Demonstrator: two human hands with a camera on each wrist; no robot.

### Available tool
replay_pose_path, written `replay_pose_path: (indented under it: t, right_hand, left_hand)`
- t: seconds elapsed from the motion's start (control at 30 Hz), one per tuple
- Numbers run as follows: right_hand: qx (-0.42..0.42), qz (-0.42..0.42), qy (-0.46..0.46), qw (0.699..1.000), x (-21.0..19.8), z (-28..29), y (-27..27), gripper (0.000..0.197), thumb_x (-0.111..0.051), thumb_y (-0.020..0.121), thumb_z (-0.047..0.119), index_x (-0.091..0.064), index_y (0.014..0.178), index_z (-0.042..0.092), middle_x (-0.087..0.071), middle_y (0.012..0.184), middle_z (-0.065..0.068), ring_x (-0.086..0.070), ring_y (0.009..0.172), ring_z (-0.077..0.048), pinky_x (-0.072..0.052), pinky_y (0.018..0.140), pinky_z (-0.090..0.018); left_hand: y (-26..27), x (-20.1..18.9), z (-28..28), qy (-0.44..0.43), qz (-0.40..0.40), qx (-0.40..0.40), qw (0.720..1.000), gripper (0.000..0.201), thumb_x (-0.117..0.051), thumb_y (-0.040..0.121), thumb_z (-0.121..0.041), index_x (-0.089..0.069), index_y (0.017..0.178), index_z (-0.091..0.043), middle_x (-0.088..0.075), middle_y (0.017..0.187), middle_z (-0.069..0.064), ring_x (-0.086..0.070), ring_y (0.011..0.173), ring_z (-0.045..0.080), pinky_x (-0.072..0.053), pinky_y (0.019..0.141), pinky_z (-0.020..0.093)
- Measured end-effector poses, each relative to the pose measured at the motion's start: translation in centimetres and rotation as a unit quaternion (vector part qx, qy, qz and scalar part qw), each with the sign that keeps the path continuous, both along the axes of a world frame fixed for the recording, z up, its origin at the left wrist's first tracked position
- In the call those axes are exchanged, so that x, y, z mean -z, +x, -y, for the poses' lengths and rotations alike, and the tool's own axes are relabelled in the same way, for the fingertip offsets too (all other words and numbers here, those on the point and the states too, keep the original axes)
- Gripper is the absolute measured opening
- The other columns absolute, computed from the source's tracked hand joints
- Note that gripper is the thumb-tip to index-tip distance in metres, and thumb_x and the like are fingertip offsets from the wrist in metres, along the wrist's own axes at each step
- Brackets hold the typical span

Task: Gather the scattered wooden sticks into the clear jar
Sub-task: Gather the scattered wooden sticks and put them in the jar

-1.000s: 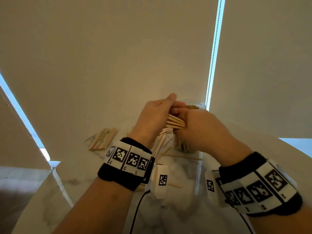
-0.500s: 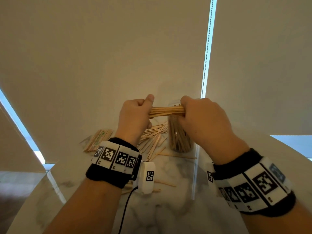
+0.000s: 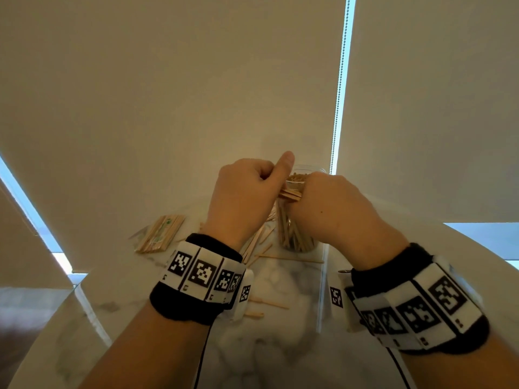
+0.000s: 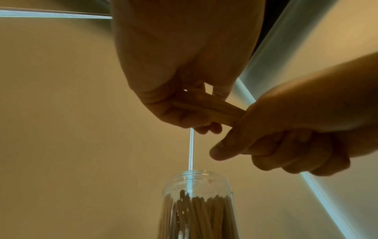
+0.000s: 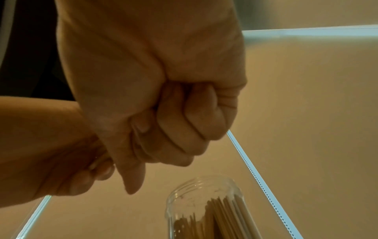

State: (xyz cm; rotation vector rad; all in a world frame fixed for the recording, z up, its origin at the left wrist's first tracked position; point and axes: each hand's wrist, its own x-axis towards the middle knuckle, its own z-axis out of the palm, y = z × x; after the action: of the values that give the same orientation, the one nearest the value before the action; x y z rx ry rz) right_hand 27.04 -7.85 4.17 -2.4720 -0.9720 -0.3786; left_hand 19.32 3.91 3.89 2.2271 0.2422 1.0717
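A bundle of wooden sticks is held between both hands just above the clear jar. My left hand grips one end, thumb raised. My right hand is curled round the other end; in the right wrist view the fist hides the sticks. The jar stands upright on the marble table and is packed with upright sticks. More loose sticks lie left of the jar, partly hidden by my left wrist.
A wrapped pack of sticks lies at the left on the table. Single sticks lie near my left wristband. Beige roller blinds with a bead chain stand right behind the jar. The table edge curves round at left and right.
The hands drew apart half a second ago with the bundle level between them; now they have closed in again, shortening the visible stretch of sticks, still above the jar mouth.
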Motion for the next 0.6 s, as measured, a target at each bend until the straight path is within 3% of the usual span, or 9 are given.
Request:
replay_pose_path:
  t: [0.13, 0.2, 0.27, 0.37, 0.47, 0.6]
  right_hand:
    - [-0.065, -0.022, -0.037, 0.997, -0.1, -0.1, 0.4, 0.037, -0.068, 0.080, 0.058, -0.068, 0.098, 0.026, -0.058, 0.075, 0.007, -0.054, 0.063, -0.006, -0.038, 0.052, -0.021]
    - [-0.083, -0.011, -0.048, 0.995, -0.4, -0.1, 0.2, 0.038, -0.070, 0.077, 0.060, -0.070, 0.091, 0.025, -0.059, 0.073, 0.007, -0.054, 0.064, -0.007, -0.040, 0.055, -0.022]
    - [-0.085, 0.028, -0.030, 0.996, -0.6, 0.1, 0.1, 0.046, -0.066, 0.074, 0.070, -0.067, 0.083, 0.026, -0.058, 0.072, 0.006, -0.055, 0.066, -0.010, -0.046, 0.059, -0.026]
    - [-0.085, 0.050, 0.022, 0.995, -0.6, 0.3, 0.0, 0.065, -0.040, 0.074, 0.087, -0.060, 0.072, 0.025, -0.057, 0.064, 0.006, -0.056, 0.060, -0.010, -0.051, 0.060, -0.030]
    - [-0.068, 0.065, 0.077, 0.993, -0.2, -0.3, -0.5, 0.069, -0.023, 0.090, 0.077, -0.059, 0.066, 0.023, -0.054, 0.057, 0.005, -0.055, 0.056, -0.011, -0.052, 0.062, -0.032]
    - [-0.009, 0.083, 0.130, 0.988, -0.1, -0.3, -0.2, 0.062, -0.032, 0.099, 0.060, -0.064, 0.063, 0.022, -0.050, 0.048, 0.004, -0.050, 0.046, -0.009, -0.041, 0.052, -0.025]
  left_hand:
    - [0.3, 0.4, -0.1, 0.059, -0.065, -0.079, 0.993, 0.074, -0.041, 0.105, -0.055, -0.050, 0.044, -0.014, -0.052, 0.041, 0.000, -0.048, 0.040, 0.014, -0.035, 0.047, 0.025]
    - [0.5, 0.4, -0.7, 0.049, -0.077, -0.117, 0.989, 0.074, -0.038, 0.106, -0.054, -0.059, 0.049, -0.011, -0.060, 0.048, 0.005, -0.054, 0.043, 0.015, -0.040, 0.049, 0.028]
    - [0.6, 0.5, -1.4, 0.023, -0.062, -0.140, 0.988, 0.073, -0.042, 0.105, -0.054, -0.061, 0.052, -0.007, -0.059, 0.048, 0.007, -0.051, 0.042, 0.016, -0.038, 0.046, 0.021]
    - [0.4, 0.7, -2.6, -0.030, -0.018, -0.149, 0.988, 0.069, -0.052, 0.101, -0.053, -0.061, 0.051, -0.006, -0.052, 0.043, 0.000, -0.046, 0.040, 0.013, -0.033, 0.047, 0.018]
    - [0.4, 1.1, -2.7, -0.108, 0.004, -0.113, 0.988, 0.060, -0.058, 0.099, -0.052, -0.068, 0.054, -0.013, -0.058, 0.043, -0.003, -0.048, 0.037, 0.005, -0.035, 0.056, 0.027]
    - [1.0, 1.3, -1.8, -0.210, 0.004, -0.039, 0.977, 0.053, -0.059, 0.099, -0.050, -0.071, 0.062, -0.014, -0.050, 0.041, -0.005, -0.043, 0.038, 0.010, -0.040, 0.054, 0.028]
